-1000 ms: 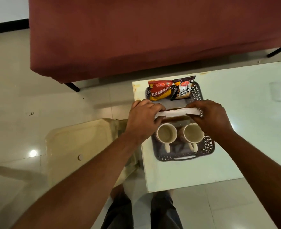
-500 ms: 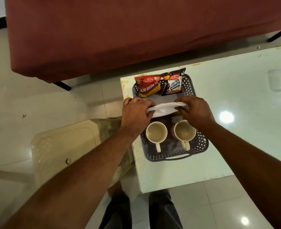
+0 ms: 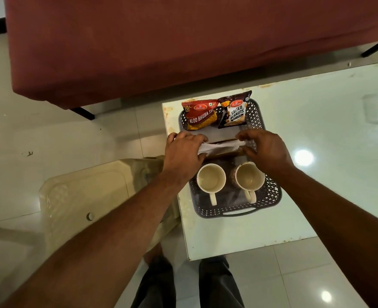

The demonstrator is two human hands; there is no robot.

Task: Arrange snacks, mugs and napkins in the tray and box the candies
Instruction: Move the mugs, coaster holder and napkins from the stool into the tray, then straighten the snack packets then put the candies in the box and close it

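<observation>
A dark perforated tray (image 3: 270, 196) sits on the pale glass table. At its far end lie a red Aloo Bhujia packet (image 3: 200, 115) and a dark Salted Peanuts packet (image 3: 233, 111). Two cream mugs, the left mug (image 3: 210, 180) and the right mug (image 3: 248, 176), stand at its near end, handles toward me. Over the tray's middle, my left hand (image 3: 182, 154) and my right hand (image 3: 264, 147) each pinch one end of white napkins (image 3: 221, 145), which rest on a brown holder (image 3: 224, 154).
A clear plastic container (image 3: 377, 107) stands on the table at the far right. A maroon sofa (image 3: 161, 41) fills the far side. A beige plastic chair (image 3: 83, 196) stands left of the table, beside my legs.
The napkins have come down flatter onto the brown holder in the tray's middle, both hands still gripping their ends. The view has shifted slightly.
</observation>
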